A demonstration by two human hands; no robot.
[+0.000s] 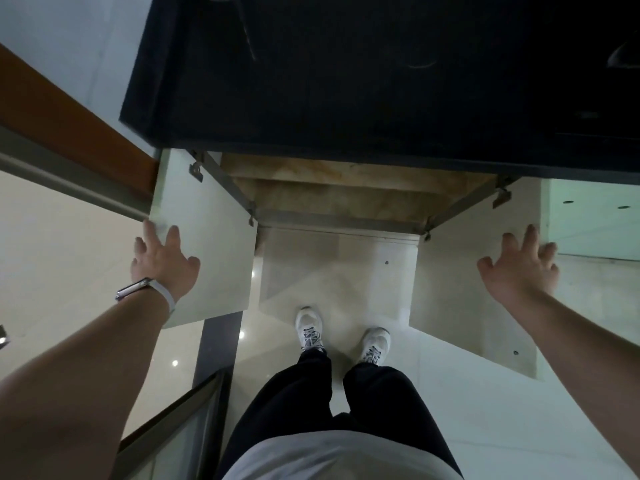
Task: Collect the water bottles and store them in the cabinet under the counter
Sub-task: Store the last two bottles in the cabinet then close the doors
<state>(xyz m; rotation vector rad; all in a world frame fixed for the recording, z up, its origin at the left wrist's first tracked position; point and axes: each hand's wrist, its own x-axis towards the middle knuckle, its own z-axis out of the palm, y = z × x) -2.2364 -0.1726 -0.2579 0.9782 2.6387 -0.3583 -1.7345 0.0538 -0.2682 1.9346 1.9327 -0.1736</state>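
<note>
left hand [162,261]: fingers spread, flat on left door [207,237]
right hand [519,268]: fingers spread, on right door [460,289]
cabinet [332,195]: open under dark table [346,81]

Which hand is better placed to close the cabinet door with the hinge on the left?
Left, probably. The left hand is open at the outer edge of the left cabinet door, which stands wide open. The right hand is at the right cabinet door.

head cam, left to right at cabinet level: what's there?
left hand → left cabinet door → open cabinet interior → right cabinet door → right hand. Both hands spread flat at the doors; no bottles in view.
</note>
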